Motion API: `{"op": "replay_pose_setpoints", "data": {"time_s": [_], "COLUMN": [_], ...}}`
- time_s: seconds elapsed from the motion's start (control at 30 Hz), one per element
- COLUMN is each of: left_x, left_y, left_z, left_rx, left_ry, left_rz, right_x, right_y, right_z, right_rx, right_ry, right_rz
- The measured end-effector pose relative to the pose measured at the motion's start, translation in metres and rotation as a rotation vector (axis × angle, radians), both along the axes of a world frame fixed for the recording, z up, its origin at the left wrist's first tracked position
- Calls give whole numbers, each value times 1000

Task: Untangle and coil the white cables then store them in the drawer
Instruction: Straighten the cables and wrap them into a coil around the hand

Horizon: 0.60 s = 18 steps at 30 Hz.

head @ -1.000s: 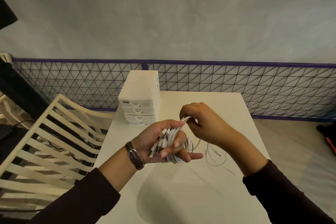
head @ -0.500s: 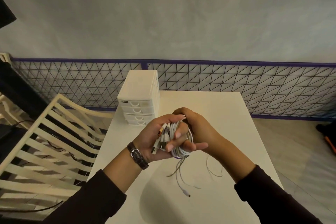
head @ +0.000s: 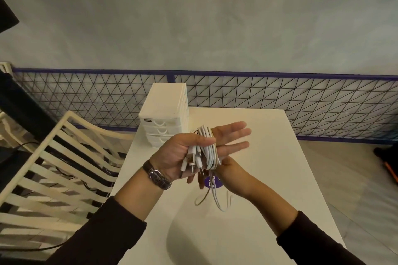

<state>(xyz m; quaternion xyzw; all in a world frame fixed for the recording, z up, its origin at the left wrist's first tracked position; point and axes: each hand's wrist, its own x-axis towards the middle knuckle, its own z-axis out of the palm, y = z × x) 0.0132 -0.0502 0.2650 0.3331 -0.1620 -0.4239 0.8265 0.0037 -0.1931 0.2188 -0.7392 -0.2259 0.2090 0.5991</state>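
Since 0.5 s ago the right hand (head: pixel 225 164), grip hidden, has dropped under the left hand (head: pixel 179 153), whose straight fingers wear the white cables (head: pixel 210 149) coiled above the worktop (head: pixel 271 153), thumb pinning plugs; loops could slip off if tension slackens.

Surface (head: pixel 269 157) lies centre and right, with the chair (head: pixel 53 168) just to its left. A mesh railing (head: pixel 301 103) runs behind both, and the wall (head: pixel 193 17) is behind that. The drawer unit (head: pixel 164 114) sits on the surface's far left corner. Both hands are above mid-surface, in front of the unit: left hand (head: pixel 183 155) on top, right hand (head: pixel 226 166) directly beneath, partly hidden. Cables (head: pixel 210 146) are looped round the left hand's fingers, ends across its palm, loose strands hanging below toward the surface
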Motion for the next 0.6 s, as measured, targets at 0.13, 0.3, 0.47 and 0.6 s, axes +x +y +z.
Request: {"op": "replay_pose_setpoints", "data": {"time_s": [0.13, 0.3, 0.47, 0.6], "left_x": [1, 2, 8, 8], "left_y": [0, -3, 7, 7], "left_z": [-1, 0, 5, 4], "left_rx": [90, 307, 460, 649], "left_ry": [-68, -236, -435, -532], "left_rz": [105, 179, 257, 211], "right_x": [0, 8, 8, 8], "right_y": [1, -5, -10, -13], "right_z": [0, 2, -3, 1], "right_rx": [-6, -55, -159, -236], "right_ry": [101, 181, 159, 121], "right_rz": [62, 60, 59, 42]}}
